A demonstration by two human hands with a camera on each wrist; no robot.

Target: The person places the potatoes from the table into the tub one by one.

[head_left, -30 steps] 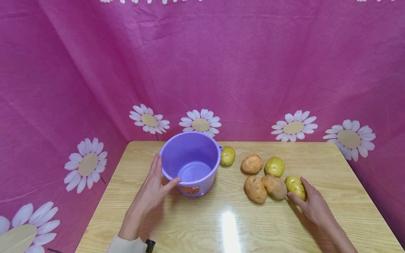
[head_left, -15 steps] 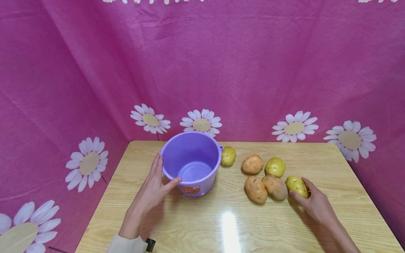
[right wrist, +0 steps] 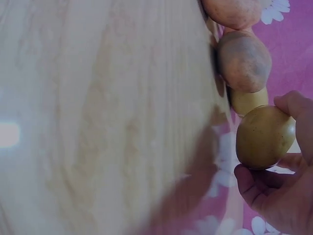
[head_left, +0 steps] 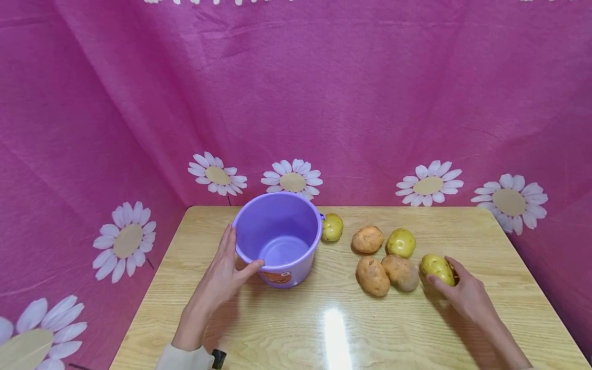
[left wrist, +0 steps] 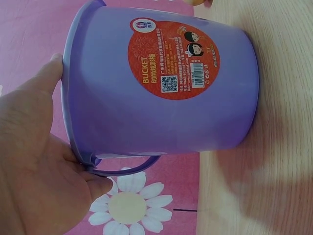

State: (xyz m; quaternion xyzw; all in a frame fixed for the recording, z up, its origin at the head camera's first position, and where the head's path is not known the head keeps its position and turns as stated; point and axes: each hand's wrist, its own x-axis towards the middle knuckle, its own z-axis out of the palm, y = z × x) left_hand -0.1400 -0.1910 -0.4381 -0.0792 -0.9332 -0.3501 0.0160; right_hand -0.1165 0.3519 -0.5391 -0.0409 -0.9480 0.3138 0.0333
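A purple bucket [head_left: 284, 241] stands upright at the left of the table, its inside bare. My left hand [head_left: 222, 277] holds its near left rim, thumb at the front and fingers along the side; in the left wrist view the fingers lie by the bucket's handle [left wrist: 128, 170]. At the right, my right hand [head_left: 469, 298] grips a speckled yellow-green pear [head_left: 437, 268] between thumb and fingers. In the right wrist view that pear [right wrist: 264, 138] sits in the fingertips. Left of it lie three brown potatoes [head_left: 401, 273] and another yellow-green pear [head_left: 401, 242].
A third yellow-green pear [head_left: 332, 227] lies right behind the bucket's right side, partly hidden by it. Pink cloth [head_left: 351, 103] with white daisies hangs along the back and sides of the wooden table [head_left: 287, 329].
My right hand has tightened round the pear and drawn it slightly right and away from the nearest potato. My left hand and the bucket have stayed in place.
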